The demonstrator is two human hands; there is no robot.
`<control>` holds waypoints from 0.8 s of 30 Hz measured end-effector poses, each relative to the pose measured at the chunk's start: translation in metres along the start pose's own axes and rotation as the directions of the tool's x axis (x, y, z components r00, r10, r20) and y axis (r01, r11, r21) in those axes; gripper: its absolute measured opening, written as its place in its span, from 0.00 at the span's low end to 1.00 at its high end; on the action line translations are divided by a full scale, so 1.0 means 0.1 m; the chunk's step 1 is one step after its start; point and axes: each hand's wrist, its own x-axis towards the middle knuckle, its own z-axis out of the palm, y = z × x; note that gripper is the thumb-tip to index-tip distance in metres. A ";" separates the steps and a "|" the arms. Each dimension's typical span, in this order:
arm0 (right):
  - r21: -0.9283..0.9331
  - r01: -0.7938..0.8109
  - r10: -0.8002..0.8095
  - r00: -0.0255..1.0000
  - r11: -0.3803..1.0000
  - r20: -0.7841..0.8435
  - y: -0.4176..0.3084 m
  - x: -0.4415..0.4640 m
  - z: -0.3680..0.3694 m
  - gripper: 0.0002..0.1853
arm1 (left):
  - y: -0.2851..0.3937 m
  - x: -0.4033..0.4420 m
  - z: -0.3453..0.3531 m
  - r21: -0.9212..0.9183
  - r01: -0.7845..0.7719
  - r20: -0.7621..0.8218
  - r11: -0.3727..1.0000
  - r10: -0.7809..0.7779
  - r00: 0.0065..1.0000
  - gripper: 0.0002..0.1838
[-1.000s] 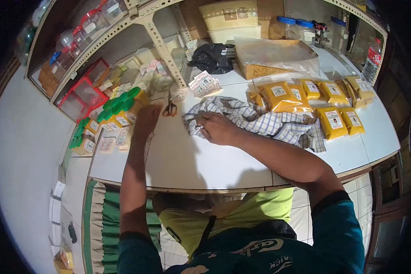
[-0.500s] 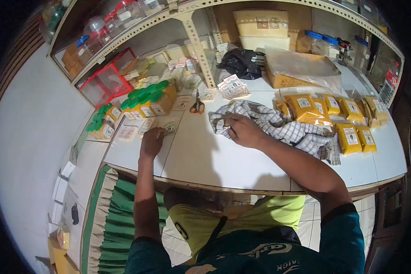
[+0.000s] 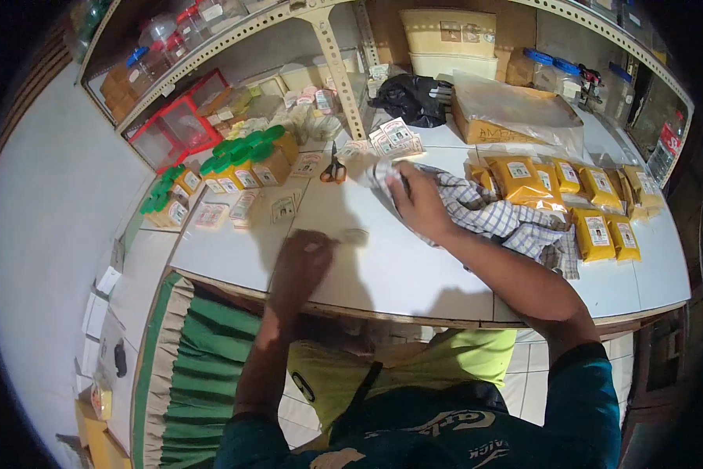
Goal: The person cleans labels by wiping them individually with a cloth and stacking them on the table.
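Observation:
My left hand hovers over the front middle of the white tiled table, its fingers pinched on the edge of a small paper label blurred by motion. Bunched under my right hand is a blue-and-white checked cloth, with the fingers closed on its left end. Left of my left hand lie a few loose labels and a small label stack. Orange-handled scissors rest behind, between the hands. More printed labels are piled beyond the cloth.
Filled yellow packets with labels lie at the right. Green-lidded jars stand at the left, near a red-framed box. A metal shelf post, a black plastic bag and a cardboard box are at the back.
My left hand has moved right and nearer, carrying a label away from the loose ones. My right hand has moved slightly back and lifted the cloth's left end.

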 end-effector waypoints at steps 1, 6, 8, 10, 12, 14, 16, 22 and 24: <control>0.077 0.009 -0.004 0.998 0.997 -0.060 -0.06 0.02 -0.01 0.10 | 0.12 -0.08 0.10 -0.014 0.010 -0.003 1.000 -0.010 1.000 0.11; 0.056 0.239 -0.245 0.942 0.969 0.230 -0.45 -0.24 0.07 0.10 | 0.49 -0.20 0.03 -0.130 -0.195 0.117 0.972 0.210 0.971 0.12; 0.181 0.279 -0.333 0.800 0.943 0.499 -0.53 -0.36 0.12 0.09 | 0.67 -0.26 -0.12 -0.030 -0.093 0.255 0.995 0.097 0.962 0.13; 0.178 0.325 -0.371 0.826 0.929 0.425 -0.34 -0.43 0.24 0.03 | 0.70 -0.30 -0.13 0.093 -0.004 0.381 0.996 -0.032 0.924 0.13; 0.001 0.231 -0.190 0.800 0.973 0.570 -0.22 -0.29 0.16 0.03 | 0.68 -0.33 -0.05 0.017 -0.137 0.122 0.990 0.134 0.983 0.15; -0.005 0.242 -0.197 0.802 0.970 0.564 -0.22 -0.31 0.15 0.02 | 0.68 -0.31 -0.06 -0.026 -0.098 0.163 0.995 0.101 0.982 0.16; -0.136 0.297 -0.150 0.766 0.945 0.626 -0.22 -0.44 0.23 0.02 | 0.67 -0.28 -0.07 -0.067 -0.076 0.199 0.995 0.088 0.976 0.17; -0.110 0.191 -0.115 0.866 0.976 0.487 -0.11 -0.39 0.23 0.10 | 0.67 -0.30 -0.08 -0.012 -0.067 0.237 0.998 0.068 0.969 0.19; -0.181 0.295 -0.163 0.838 0.938 0.522 -0.29 -0.49 0.24 0.13 | 0.66 -0.32 -0.05 0.007 -0.055 0.244 0.998 0.052 0.968 0.19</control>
